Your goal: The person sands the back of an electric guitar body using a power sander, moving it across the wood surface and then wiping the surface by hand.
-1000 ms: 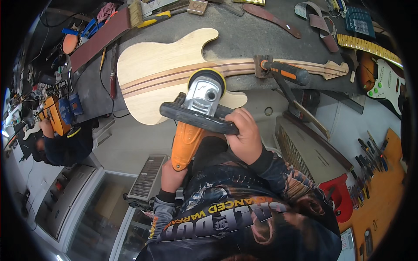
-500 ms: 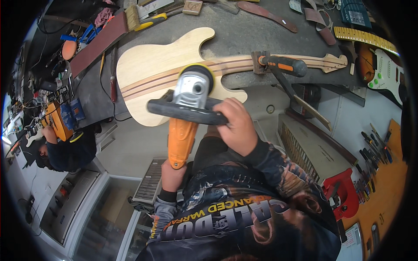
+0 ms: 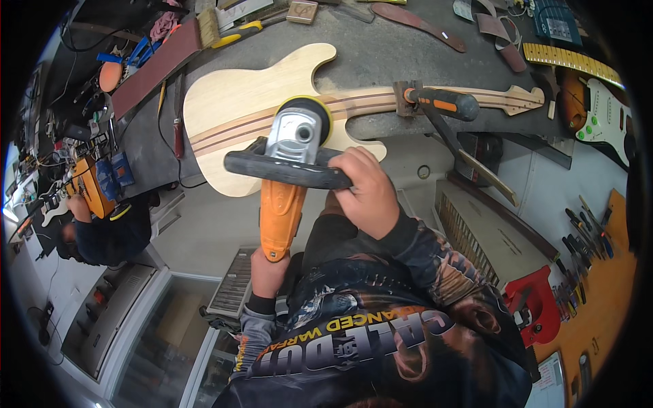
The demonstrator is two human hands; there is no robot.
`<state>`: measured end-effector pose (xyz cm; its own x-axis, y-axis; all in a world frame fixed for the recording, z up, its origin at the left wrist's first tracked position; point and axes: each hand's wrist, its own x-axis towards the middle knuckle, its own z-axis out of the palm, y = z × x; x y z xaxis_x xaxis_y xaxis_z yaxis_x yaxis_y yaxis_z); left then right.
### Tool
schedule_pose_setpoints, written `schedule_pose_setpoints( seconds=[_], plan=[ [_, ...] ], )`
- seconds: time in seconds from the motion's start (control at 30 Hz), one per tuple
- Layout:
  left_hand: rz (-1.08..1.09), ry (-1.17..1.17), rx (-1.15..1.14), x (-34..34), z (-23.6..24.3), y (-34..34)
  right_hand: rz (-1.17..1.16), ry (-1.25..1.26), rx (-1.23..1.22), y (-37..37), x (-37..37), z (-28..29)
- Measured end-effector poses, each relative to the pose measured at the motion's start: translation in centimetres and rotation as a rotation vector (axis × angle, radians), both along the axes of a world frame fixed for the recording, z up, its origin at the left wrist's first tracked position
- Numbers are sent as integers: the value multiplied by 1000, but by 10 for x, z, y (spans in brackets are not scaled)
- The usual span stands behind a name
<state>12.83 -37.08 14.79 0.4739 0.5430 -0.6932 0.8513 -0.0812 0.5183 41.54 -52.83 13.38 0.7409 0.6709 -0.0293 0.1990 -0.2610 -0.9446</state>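
An orange and silver angle sander [image 3: 282,211] is in both my hands. My right hand [image 3: 369,194] wraps round the right end of its black bow-shaped handle [image 3: 286,170]. My left hand [image 3: 269,272] is closed round the rear of the orange body, its fingers mostly hidden underneath. The round pad [image 3: 320,115] with a yellow rim lies over the middle of a bare wooden guitar body [image 3: 238,95], near where the striped neck [image 3: 367,100] begins. A clamp with a black and orange handle [image 3: 445,102] bears on the neck.
The grey workbench [image 3: 272,58] carries a sanding belt [image 3: 156,75], a brush [image 3: 207,27] and a yellow-handled tool [image 3: 238,34] at the far left. A finished guitar [image 3: 598,112] lies at the right. Another person [image 3: 109,231] works at the left. Hand tools hang on an orange board [image 3: 605,292].
The sander has shifted slightly left and a touch farther from me, with both hands moving along with it. The guitar body looks almost unmoved.
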Motion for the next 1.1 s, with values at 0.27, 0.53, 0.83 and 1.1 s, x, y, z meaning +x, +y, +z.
schedule_pose_setpoints(
  seconds=[0.27,0.53,0.83,1.1],
  plan=[
    [-90,-33,-3,8,-1,-9,-107,-17,-14,-19,0,0],
    [-29,-44,25,2,-3,-7,-44,-20,-6,-13,1,-1],
    [-34,-54,31,8,0,-8,-34,-26,-32,-15,2,-2],
    [-18,-38,4,3,0,-14,-13,-14,-6,-22,3,-2]
  ],
)
